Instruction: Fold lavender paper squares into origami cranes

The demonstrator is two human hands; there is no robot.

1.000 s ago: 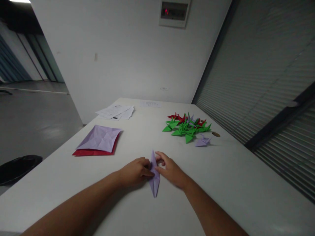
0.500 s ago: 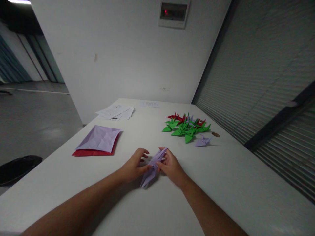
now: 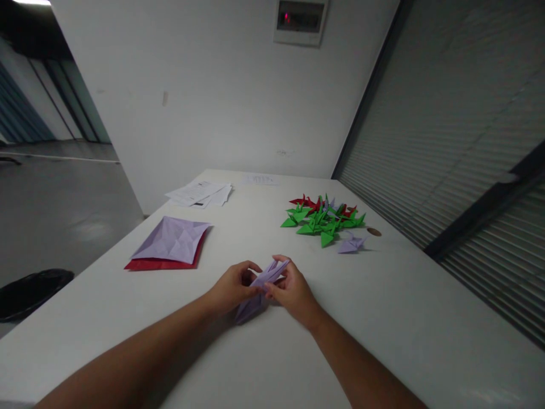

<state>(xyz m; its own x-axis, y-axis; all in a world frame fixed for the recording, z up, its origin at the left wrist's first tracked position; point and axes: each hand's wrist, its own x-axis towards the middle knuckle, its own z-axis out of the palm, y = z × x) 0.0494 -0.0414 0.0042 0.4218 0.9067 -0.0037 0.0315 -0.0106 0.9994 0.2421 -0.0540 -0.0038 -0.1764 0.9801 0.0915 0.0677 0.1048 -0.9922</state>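
Between my hands, just above the white table (image 3: 272, 363), is a partly folded piece of purple origami paper (image 3: 251, 308), long and narrow with pointed ends. My left hand (image 3: 234, 288) pinches it from the left, thumb on the near side and fingers curled behind. On the other side my right hand (image 3: 296, 292) grips its upper point between thumb and fingers. The fingers cover part of the folds in the middle. Its lower point slants down to the left, close to the tabletop.
Several green paper cranes (image 3: 317, 224) and red ones (image 3: 304, 201) lie heaped at back right. Beside them are a lone purple crane (image 3: 352, 244) and a brown disc (image 3: 374, 232). Creased purple sheets (image 3: 170, 240) top red paper (image 3: 162, 265) at left; printed sheets (image 3: 200, 193) lie behind.
The purple paper has tilted, its lower point swinging slightly left. My left fingers have closed in on it, and my right thumb has shifted left along it.
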